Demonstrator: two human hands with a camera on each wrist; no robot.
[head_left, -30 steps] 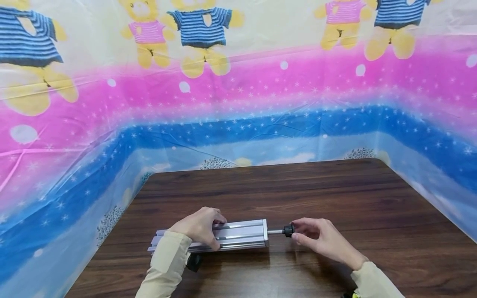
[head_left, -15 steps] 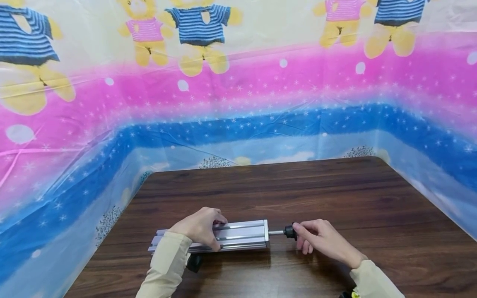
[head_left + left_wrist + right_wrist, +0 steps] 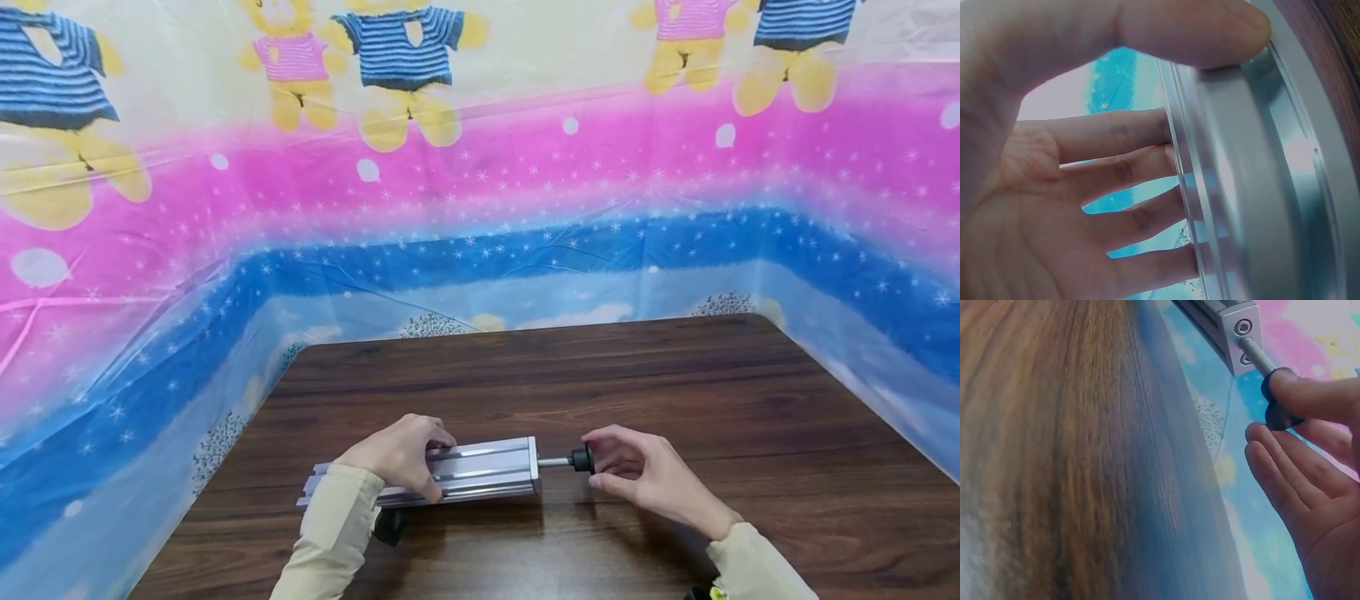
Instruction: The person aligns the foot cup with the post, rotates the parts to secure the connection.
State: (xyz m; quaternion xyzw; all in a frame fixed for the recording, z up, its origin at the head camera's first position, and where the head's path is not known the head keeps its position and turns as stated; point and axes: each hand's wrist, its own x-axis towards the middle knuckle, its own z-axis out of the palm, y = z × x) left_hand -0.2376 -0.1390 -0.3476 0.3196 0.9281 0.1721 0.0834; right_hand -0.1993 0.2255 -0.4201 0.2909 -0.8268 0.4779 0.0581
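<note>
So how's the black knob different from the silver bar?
The silver bar is shiny and pale; the black knob is dark. The bar is long and big, while the knob is short and small. The bar has straight grooves along it, but the knob has rounded lobes. Both are held by a hand, and the threaded rod runs between them.

left hand [image 3: 396, 455]: gripping, fingers [image 3: 1135, 219] spread | right hand [image 3: 667, 485]: pinching

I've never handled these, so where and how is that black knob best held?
Probably by the rim of the black knob, pinched from the person's right: its lobed edge should give purchase, and the threaded rod and metal profile lie leftward.
</note>
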